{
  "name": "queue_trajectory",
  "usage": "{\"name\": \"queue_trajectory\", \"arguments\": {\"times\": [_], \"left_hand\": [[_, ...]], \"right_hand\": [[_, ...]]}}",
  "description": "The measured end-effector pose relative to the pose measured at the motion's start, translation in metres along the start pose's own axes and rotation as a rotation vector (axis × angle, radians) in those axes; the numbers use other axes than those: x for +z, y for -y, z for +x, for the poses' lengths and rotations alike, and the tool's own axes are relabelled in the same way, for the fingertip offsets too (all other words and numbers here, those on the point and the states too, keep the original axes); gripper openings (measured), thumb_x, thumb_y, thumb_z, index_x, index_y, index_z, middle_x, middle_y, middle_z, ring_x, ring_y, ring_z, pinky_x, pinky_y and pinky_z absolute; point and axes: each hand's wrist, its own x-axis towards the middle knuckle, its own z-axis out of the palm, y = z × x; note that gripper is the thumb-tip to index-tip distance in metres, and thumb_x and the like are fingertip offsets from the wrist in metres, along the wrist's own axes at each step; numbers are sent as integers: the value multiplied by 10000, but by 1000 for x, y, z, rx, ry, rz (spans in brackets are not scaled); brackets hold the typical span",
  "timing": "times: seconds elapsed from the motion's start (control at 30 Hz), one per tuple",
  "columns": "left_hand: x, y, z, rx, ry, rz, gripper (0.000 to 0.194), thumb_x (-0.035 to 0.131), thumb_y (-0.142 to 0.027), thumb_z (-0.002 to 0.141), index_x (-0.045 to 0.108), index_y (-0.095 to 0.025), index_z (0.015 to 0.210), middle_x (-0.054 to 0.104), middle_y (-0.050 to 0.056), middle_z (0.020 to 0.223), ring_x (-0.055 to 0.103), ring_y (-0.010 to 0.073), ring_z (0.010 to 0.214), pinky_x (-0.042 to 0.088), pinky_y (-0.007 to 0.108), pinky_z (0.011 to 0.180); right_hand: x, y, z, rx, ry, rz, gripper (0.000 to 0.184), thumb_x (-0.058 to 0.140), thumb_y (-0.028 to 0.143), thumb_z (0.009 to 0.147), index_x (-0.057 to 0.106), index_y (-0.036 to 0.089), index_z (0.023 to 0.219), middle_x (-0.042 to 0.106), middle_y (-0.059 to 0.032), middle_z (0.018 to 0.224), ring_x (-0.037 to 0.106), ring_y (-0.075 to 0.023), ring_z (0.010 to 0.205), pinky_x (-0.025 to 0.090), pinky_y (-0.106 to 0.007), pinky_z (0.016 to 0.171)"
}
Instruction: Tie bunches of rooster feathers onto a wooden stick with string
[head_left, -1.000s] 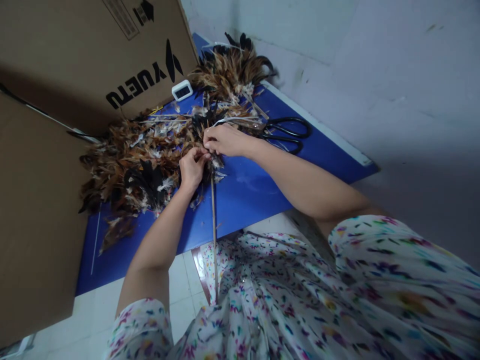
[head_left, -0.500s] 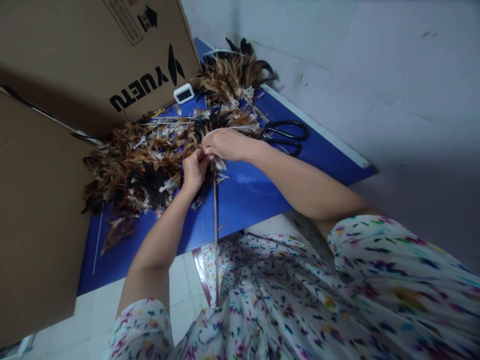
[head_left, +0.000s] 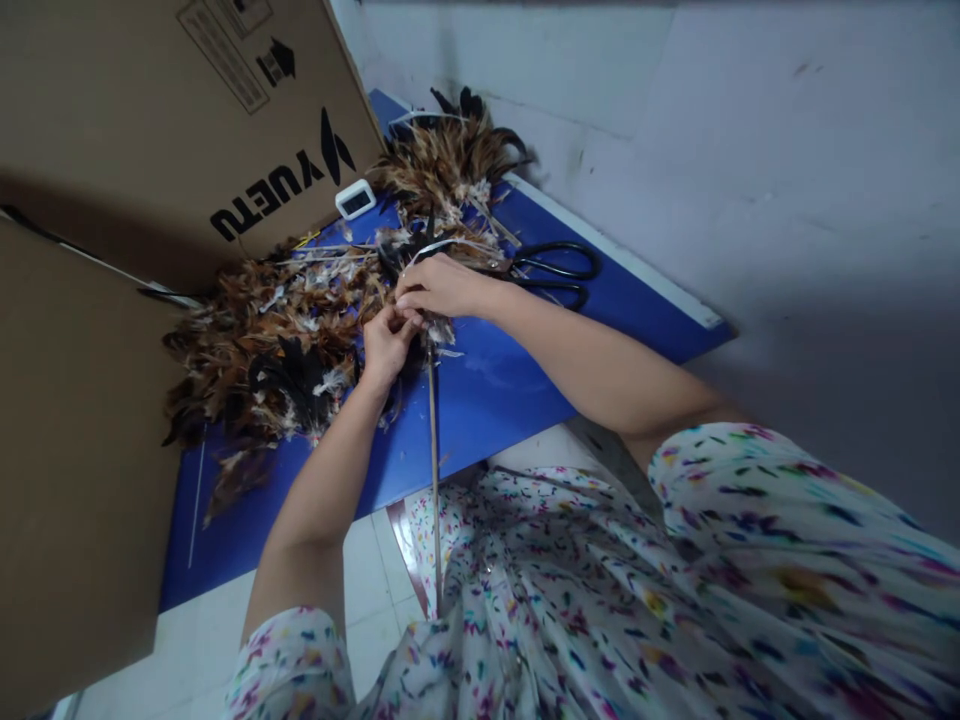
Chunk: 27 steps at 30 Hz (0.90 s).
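Observation:
My left hand [head_left: 384, 346] is closed round the feathered top of a thin wooden stick [head_left: 434, 480] that runs down towards my lap. My right hand [head_left: 437, 286] is closed just above it, fingers pinched on the feathers at the stick's top and on a pale strip that loops over the hand. Both hands touch each other beside a heap of brown and black feathers [head_left: 262, 335] lying on the blue table [head_left: 495, 385].
Black scissors [head_left: 559, 272] lie on the table right of my right hand. A small white device [head_left: 355, 198] sits by a large cardboard box [head_left: 150, 130] at the back left. More feathers [head_left: 450, 160] pile up near the grey wall.
The view has shifted slightly. My hands stay together at the stick's top, with the right hand's fingers working a little lower against the left.

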Motion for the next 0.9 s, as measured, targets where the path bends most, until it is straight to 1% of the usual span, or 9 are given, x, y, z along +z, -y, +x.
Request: {"name": "queue_trajectory", "arguments": {"times": [0.07, 0.13, 0.23, 0.33, 0.53, 0.7, 0.9], "left_hand": [[2, 0, -2, -3, 0, -33, 254, 749, -379, 699, 602, -175, 731, 690, 24, 694, 651, 144, 657, 501, 264, 685], [3, -1, -3, -8, 4, -47, 256, 759, -374, 691, 603, -177, 735, 682, 21, 688, 647, 136, 650, 496, 254, 673], [4, -3, -4, -12, -6, -57, 244, 764, -356, 689, 603, -179, 737, 674, 14, 677, 639, 127, 635, 492, 245, 656], [4, -4, -4, -11, -6, -60, 201, 748, -311, 700, 598, -179, 729, 672, 8, 667, 638, 127, 632, 494, 244, 661], [6, -7, -5, -16, 19, -40, 108, 697, -226, 731, 602, -176, 740, 668, -1, 689, 644, 124, 660, 493, 244, 691], [7, -10, -6, -31, 22, -11, 97, 688, -210, 743, 596, -178, 744, 659, -3, 697, 643, 125, 672, 489, 242, 693], [7, -11, -6, -48, 19, -2, 115, 694, -223, 742, 590, -177, 734, 664, -2, 688, 633, 115, 661, 472, 230, 673]], "right_hand": [[-7, -1, -3, 75, 12, -11, 244, 552, 237, 853, 723, 105, 967, 694, -80, 919, 583, -141, 835, 376, -255, 752], [-13, -3, -7, 122, 58, -9, 244, 556, 205, 837, 727, 104, 977, 701, -75, 886, 593, -134, 798, 386, -246, 728], [-17, -5, -11, 110, 108, -1, 255, 563, 115, 775, 742, 118, 957, 713, -57, 867, 606, -121, 760, 401, -229, 701], [-14, -7, -12, 98, 119, -48, 270, 594, 96, 732, 752, 128, 948, 724, -59, 894, 617, -126, 785, 407, -227, 700], [-7, -6, -12, 94, 171, -88, 246, 573, 137, 765, 749, 128, 937, 720, -63, 842, 611, -126, 758, 399, -229, 684], [-3, -6, -11, 112, 152, -142, 222, 550, 155, 779, 741, 131, 889, 714, -66, 843, 589, -132, 763, 371, -240, 682], [-5, -6, -12, 119, 195, -111, 219, 529, 195, 802, 731, 125, 850, 702, -69, 813, 561, -126, 698, 348, -242, 647]]}}
